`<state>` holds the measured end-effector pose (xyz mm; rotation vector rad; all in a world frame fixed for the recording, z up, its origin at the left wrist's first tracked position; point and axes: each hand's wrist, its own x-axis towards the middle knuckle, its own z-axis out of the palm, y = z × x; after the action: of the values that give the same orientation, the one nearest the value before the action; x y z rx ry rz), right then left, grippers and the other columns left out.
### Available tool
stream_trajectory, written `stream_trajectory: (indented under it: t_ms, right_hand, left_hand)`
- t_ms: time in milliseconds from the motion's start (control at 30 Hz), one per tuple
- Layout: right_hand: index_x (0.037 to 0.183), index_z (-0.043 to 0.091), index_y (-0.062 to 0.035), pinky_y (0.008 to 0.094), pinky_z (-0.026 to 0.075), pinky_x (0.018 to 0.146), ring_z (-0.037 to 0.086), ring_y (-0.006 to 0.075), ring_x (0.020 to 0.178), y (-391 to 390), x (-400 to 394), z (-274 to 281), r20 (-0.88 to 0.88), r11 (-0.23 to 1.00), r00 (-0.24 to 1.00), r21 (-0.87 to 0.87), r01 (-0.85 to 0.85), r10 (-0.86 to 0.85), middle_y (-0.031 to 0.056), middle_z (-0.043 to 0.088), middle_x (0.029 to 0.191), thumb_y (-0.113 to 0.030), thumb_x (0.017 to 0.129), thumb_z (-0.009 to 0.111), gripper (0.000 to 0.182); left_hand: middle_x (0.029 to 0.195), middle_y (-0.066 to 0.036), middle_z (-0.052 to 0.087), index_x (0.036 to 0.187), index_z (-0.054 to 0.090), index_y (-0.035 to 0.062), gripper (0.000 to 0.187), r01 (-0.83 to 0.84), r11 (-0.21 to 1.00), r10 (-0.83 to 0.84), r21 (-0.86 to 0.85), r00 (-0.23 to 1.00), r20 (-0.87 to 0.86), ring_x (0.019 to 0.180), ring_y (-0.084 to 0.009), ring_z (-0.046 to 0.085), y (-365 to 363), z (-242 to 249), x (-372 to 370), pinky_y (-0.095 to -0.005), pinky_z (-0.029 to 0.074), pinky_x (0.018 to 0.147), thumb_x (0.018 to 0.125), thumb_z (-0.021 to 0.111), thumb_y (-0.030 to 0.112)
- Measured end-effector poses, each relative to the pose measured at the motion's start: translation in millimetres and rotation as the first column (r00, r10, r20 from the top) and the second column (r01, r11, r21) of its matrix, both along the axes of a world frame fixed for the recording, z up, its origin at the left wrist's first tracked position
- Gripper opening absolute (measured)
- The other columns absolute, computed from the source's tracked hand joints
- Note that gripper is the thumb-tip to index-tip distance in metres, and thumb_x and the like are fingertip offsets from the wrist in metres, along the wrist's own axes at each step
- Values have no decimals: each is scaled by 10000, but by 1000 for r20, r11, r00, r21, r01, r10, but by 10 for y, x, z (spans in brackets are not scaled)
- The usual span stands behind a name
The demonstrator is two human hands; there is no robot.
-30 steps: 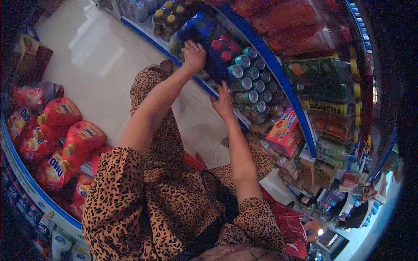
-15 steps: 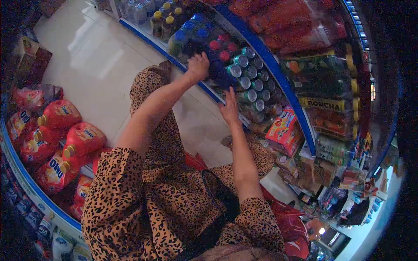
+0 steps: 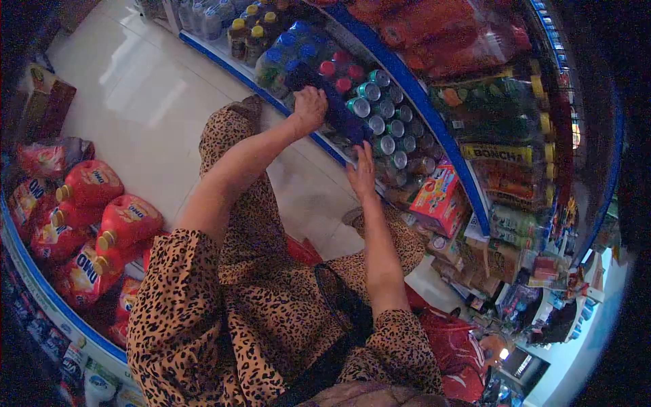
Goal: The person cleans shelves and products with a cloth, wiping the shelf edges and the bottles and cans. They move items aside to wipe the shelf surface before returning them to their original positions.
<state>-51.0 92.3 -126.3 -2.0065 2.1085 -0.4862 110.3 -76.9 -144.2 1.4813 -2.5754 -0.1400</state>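
Note:
A dark blue cloth (image 3: pixel 344 117) lies over the front of the low shelf, against bottles and cans. My left hand (image 3: pixel 310 107) has its fingers curled round the cloth's upper left end. At the cloth's lower right end is my right hand (image 3: pixel 361 169), fingers stretched out and tips touching its edge. Green-rimmed cans (image 3: pixel 386 108) stand in rows just right of the cloth. Behind it are red-capped bottles (image 3: pixel 342 70), and blue-capped bottles (image 3: pixel 285 51) stand beyond my left hand.
The blue shelf edge (image 3: pixel 234 71) runs diagonally in front of my hands. Packed goods fill the upper shelf (image 3: pixel 434 122). An orange-red box (image 3: pixel 436 197) sits right of the cans. Red detergent jugs (image 3: pixel 129 218) stand at the left.
The cloth looks more spread out between my hands. My right hand is slightly lower in view, and the whole view has shifted a little.

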Motion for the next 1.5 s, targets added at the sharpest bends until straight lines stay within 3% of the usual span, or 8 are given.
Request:
stream_trajectory:
  t_ms: [200,600,800,1100,1200,1300,1400,1500]
  right_hand:
    - [1173,412,76,390,271,1017,295,371,1234,165,-150,85,28,992,993,53,114,-115,230,306,1326,-36,685,612,539]
    - [1194,412,28,388,256,1027,290,350,1243,282,-209,142,-15,990,991,52,132,-132,195,308,1337,-13,690,597,539]
    - [1145,460,-15,378,290,1000,332,335,1221,418,-316,131,-22,983,983,18,184,-184,180,367,1302,-30,711,587,452]
    - [1128,484,-24,385,303,985,364,339,1195,631,-462,126,39,970,970,-33,240,-239,171,398,1278,-13,692,609,453]
    - [1099,500,-28,379,314,976,372,331,1189,692,-544,127,-1,965,965,-20,263,-263,167,421,1254,-16,682,618,433]
    - [1046,530,-39,369,355,927,473,291,1073,796,-540,200,-62,945,944,-51,322,-325,151,498,1138,-21,673,627,386]
    - [943,589,-91,374,394,827,535,235,867,839,-678,243,99,907,902,24,421,-421,111,544,973,-24,662,627,292]
    - [830,630,-152,370,399,739,518,206,727,851,-631,563,171,879,862,82,470,-477,74,542,854,-61,645,639,207]
  left_hand:
    - [979,-98,488,1093,515,79,383,157,978,-177,-141,973,-146,932,-249,478,56,-118,2,-435,399,719,725,525,183]
    - [1001,-87,490,1036,536,106,358,220,934,-271,-282,950,-157,971,-248,465,37,-103,-1,-403,387,752,685,568,169]
    - [1039,-90,505,1120,530,183,362,369,930,-369,-6,929,-38,1021,-260,455,26,61,-65,-410,394,767,760,503,161]
    - [1009,-99,508,1075,545,178,296,470,871,-481,-144,875,-54,971,-273,485,99,-131,-209,-420,414,757,794,453,163]
    - [1010,-63,485,1095,540,179,419,511,855,-518,-90,852,-76,971,-234,468,131,-197,-299,-366,403,745,680,587,150]
    - [987,-63,489,1101,545,195,424,549,831,-553,-90,833,-25,963,-242,470,186,-218,-349,-377,408,732,681,593,168]
    - [1029,-74,504,1111,546,220,428,579,812,-582,73,812,38,1000,-256,475,180,-165,-373,-407,410,777,687,589,177]
    - [1077,-85,524,1122,547,204,466,586,795,-576,157,811,-108,1040,-275,480,220,-90,-364,-420,403,840,663,625,208]
